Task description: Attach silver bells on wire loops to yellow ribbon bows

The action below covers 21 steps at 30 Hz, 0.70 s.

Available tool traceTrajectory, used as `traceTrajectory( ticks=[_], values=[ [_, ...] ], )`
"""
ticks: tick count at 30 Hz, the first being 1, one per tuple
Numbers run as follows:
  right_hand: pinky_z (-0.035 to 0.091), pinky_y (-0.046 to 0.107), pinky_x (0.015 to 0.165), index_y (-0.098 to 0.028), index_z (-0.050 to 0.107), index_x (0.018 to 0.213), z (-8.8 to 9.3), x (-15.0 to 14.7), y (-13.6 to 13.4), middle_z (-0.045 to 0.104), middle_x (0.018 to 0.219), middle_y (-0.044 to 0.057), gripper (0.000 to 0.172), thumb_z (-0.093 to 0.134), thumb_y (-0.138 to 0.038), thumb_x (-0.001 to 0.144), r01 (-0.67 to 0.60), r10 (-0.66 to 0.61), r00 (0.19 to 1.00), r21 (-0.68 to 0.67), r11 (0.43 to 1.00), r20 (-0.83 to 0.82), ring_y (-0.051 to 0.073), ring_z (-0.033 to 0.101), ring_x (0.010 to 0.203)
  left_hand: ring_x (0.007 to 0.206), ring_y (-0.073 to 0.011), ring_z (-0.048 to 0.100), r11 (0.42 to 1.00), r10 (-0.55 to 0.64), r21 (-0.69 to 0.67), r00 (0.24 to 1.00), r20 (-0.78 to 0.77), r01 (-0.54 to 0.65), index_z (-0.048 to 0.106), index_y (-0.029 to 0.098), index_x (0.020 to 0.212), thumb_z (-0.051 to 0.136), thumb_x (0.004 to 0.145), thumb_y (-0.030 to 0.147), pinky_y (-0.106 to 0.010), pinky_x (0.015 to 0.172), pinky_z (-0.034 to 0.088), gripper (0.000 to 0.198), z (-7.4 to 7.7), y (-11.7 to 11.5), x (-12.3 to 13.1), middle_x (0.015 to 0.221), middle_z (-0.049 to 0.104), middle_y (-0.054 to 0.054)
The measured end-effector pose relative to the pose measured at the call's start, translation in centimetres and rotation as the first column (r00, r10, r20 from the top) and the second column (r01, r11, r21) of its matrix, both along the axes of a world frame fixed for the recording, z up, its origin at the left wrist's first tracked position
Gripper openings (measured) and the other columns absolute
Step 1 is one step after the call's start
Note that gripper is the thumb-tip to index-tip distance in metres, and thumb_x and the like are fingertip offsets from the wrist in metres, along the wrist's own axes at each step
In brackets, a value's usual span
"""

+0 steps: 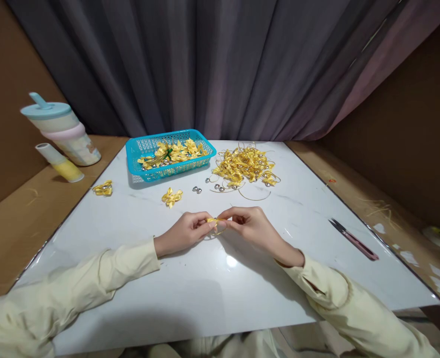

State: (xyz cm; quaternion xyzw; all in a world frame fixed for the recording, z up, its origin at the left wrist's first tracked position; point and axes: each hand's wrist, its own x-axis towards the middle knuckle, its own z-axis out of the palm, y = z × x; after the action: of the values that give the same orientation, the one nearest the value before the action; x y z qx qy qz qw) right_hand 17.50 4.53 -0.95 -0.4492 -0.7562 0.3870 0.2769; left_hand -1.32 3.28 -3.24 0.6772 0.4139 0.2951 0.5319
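My left hand [185, 231] pinches a small yellow ribbon flower [212, 220] above the middle of the white table. From the other side, the thumb and forefinger of my right hand [255, 226] close on the same flower; whether they grip a petal or its cord is hidden. A thin gold cord loops just below the fingertips. Another yellow flower [172, 197] lies loose beyond my left hand, with small silver bells [197, 190] to its right. Further back is a heap of yellow flowers [244, 164] with gold cords and silver bells.
A blue plastic basket [135, 171] holds more flowers at the back. Pink-handled thread snips [354, 239] lie at the right. A folded yellow piece [103, 188] sits at the left. Beyond the table's left edge stand a tumbler [65, 130] and a yellow thread spool [65, 166].
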Motion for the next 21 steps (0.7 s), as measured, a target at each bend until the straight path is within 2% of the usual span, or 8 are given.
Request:
traceTrajectory(
  ticks=[4,6,9,11,13,16,19,21],
  values=[
    [0.040,0.024,0.056,-0.012,0.061,0.114,0.5,0.6,0.4,0.062,0.066,0.002,0.037,0.051,-0.032,0.085,0.042,-0.042,0.998,-0.009,0.999,-0.041,0.011,0.047,0.055,0.047,-0.0073,0.034,1.000,0.009,0.017,1.000,-0.019,-0.009,0.048,0.015,0.066,0.046,0.086,0.037,-0.021,0.047,0.027,0.030,0.2,-0.1,0.1,0.050,0.040,0.006],
    [0.043,0.027,0.060,-0.014,0.051,0.128,1.2,1.2,0.7,0.063,0.077,0.004,0.043,0.042,-0.033,0.090,0.075,-0.075,0.989,-0.001,0.997,-0.128,0.012,0.050,0.059,0.047,-0.0075,0.034,1.000,0.014,0.009,1.000,-0.016,-0.014,0.049,0.015,0.066,0.046,0.086,0.038,-0.021,0.046,0.027,0.030,0.3,-0.1,0.1,0.050,0.039,0.006],
    [0.045,0.029,0.062,-0.024,0.042,0.134,2.7,2.2,1.0,0.061,0.103,0.007,0.043,0.038,-0.033,0.091,0.119,-0.107,0.952,0.026,0.993,-0.285,0.012,0.051,0.064,0.047,-0.0076,0.033,1.000,0.021,-0.011,1.000,-0.015,-0.022,0.050,0.015,0.067,0.046,0.085,0.039,-0.021,0.046,0.026,0.030,0.2,-0.1,0.1,0.050,0.038,0.006],
    [0.045,0.030,0.062,-0.031,0.038,0.135,3.5,2.7,0.9,0.061,0.105,0.005,0.044,0.039,-0.032,0.091,0.117,-0.099,0.937,0.036,0.992,-0.335,0.013,0.051,0.063,0.048,-0.0076,0.031,0.999,0.031,-0.019,0.999,-0.015,-0.031,0.050,0.015,0.068,0.046,0.085,0.039,-0.021,0.046,0.025,0.031,0.2,-0.1,0.1,0.051,0.037,0.006],
    [0.045,0.031,0.062,-0.034,0.034,0.134,4.0,2.9,0.6,0.062,0.095,0.004,0.043,0.041,-0.035,0.092,0.095,-0.074,0.937,0.043,0.995,-0.341,0.014,0.052,0.062,0.048,-0.0077,0.030,0.999,0.039,-0.021,0.999,-0.016,-0.040,0.051,0.014,0.069,0.046,0.085,0.040,-0.021,0.046,0.024,0.031,0.1,0.0,0.0,0.051,0.036,0.006],
    [0.045,0.032,0.066,-0.030,0.032,0.125,3.8,2.7,0.0,0.061,0.081,0.002,0.035,0.040,-0.041,0.092,0.024,0.000,0.947,0.070,0.997,-0.322,0.015,0.055,0.065,0.049,-0.0078,0.030,0.998,0.050,-0.028,0.999,-0.017,-0.051,0.054,0.013,0.074,0.046,0.085,0.040,-0.021,0.046,0.023,0.031,0.0,0.1,0.0,0.052,0.035,0.006],
    [0.043,0.030,0.066,-0.024,0.035,0.097,3.1,2.2,-0.5,0.061,0.071,0.000,0.020,0.034,-0.044,0.094,-0.041,0.059,0.969,0.079,0.996,-0.238,0.014,0.054,0.063,0.049,-0.0078,0.030,0.997,0.059,-0.048,0.998,-0.014,-0.060,0.057,0.012,0.077,0.046,0.085,0.041,-0.021,0.047,0.023,0.032,0.0,0.1,0.1,0.051,0.035,0.006],
    [0.041,0.029,0.063,-0.023,0.034,0.080,2.7,2.0,-0.6,0.062,0.065,0.000,0.025,0.034,-0.044,0.094,-0.072,0.081,0.989,0.077,0.994,-0.123,0.013,0.052,0.059,0.048,-0.0077,0.030,0.996,0.061,-0.067,0.998,-0.005,-0.061,0.058,0.011,0.078,0.047,0.084,0.043,-0.021,0.046,0.023,0.034,0.0,0.2,0.2,0.050,0.034,0.006]
  ],
)
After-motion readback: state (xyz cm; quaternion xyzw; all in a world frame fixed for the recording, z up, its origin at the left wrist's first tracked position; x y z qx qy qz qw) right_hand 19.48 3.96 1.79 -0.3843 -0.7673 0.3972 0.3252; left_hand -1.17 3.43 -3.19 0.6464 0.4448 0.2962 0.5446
